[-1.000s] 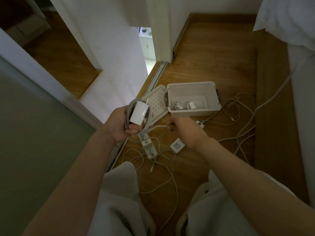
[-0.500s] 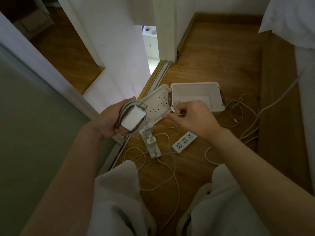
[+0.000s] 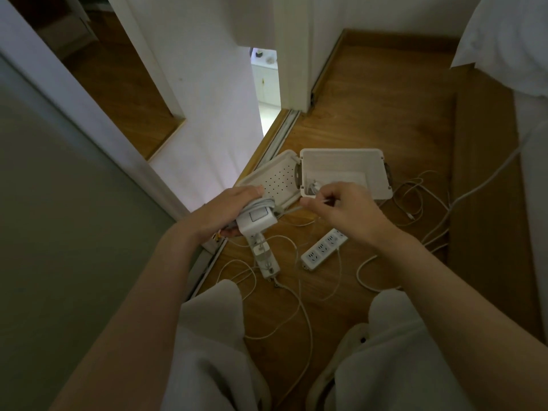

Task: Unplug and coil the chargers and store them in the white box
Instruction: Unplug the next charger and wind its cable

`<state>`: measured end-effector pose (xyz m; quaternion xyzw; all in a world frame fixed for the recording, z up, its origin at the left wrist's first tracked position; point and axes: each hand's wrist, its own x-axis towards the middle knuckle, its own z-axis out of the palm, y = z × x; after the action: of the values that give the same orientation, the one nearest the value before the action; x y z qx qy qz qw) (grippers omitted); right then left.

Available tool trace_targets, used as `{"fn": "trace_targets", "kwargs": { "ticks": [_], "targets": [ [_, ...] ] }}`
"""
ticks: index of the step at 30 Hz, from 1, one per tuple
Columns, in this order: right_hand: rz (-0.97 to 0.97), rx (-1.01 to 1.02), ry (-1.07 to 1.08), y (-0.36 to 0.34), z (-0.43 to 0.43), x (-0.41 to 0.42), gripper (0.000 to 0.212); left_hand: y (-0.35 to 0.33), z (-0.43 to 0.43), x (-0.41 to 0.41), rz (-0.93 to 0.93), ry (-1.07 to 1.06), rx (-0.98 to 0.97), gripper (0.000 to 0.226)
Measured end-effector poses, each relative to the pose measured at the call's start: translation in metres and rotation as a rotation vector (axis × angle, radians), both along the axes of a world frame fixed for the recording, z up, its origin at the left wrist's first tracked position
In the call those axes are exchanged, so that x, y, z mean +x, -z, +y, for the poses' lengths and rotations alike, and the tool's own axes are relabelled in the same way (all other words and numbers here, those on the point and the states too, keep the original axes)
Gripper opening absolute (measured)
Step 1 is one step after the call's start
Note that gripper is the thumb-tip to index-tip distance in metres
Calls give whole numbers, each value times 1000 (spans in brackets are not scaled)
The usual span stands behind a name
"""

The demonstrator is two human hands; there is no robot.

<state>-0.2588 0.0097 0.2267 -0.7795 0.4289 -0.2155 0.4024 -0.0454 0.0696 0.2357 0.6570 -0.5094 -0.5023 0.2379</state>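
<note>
Above lid (image 3: pixel 275 179), left hand (image 3: pixel 219 212) rolled charger (image 3: pixel 257 222) over; right hand (image 3: pixel 341 209) pinching cable (image 3: pixel 292 209).

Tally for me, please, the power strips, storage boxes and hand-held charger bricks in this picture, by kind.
Power strips: 2, a power strip with sockets showing and a power strip with plugs in it.
White box: 1, lid open.
Charger brick: 1, held in the left hand, its cord pinched by the right hand.
Total: 4.
</note>
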Motion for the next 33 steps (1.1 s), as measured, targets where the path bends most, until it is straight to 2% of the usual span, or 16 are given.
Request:
{"fn": "trace_targets", "kwargs": {
  "ticks": [1, 3, 6, 8, 12, 14, 18, 20, 23, 25, 26, 28, 31, 33],
  "targets": [
    [-48, 97, -4, -1, -1, -1, 34, 1, 1, -1, -27, 15, 12, 42],
    [-47, 155, -2, 0, 1, -2, 32, 5, 2, -5, -127, 26, 42, 42],
    [20, 90, 2, 4, 9, 8, 28, 19, -1, -12, -400, 79, -44, 35],
    [69, 70, -31, 8, 19, 15, 27, 28, -3, -14, -535, 31, -143, 30],
    [26, 142, -105, 11, 33, 23, 26, 36, -5, -19, -474, -204, -231, 13],
    [14, 160, -154, 13, 41, 27, 26, 37, -7, -22, -371, -334, -246, 11],
    [48, 99, -248, 27, 55, 37, 14, 30, -9, -34, -54, -492, -226, 17],
    [70, 72, -282, 31, 58, 39, 15, 24, -11, -42, 114, -600, -189, 19],
    [101, 35, -323, 37, 57, 40, 19, 13, -11, -48, 499, -708, -148, 25],
    [132, 31, -347, 40, 53, 39, 18, 10, -8, -48, 772, -685, -110, 33],
    [148, 39, -350, 41, 51, 39, 18, 9, -7, -47, 835, -655, -100, 35],
    [156, 52, -334, 42, 47, 38, 20, 9, -6, -46, 822, -609, -87, 37],
    [57, 150, -243, 43, 41, 37, 7, 10, -7, -45, 753, -625, -59, 37],
    [-69, 281, -188, 38, 39, 37, 28, 11, -7, -43, 754, -609, -69, 38]
  ]
}}
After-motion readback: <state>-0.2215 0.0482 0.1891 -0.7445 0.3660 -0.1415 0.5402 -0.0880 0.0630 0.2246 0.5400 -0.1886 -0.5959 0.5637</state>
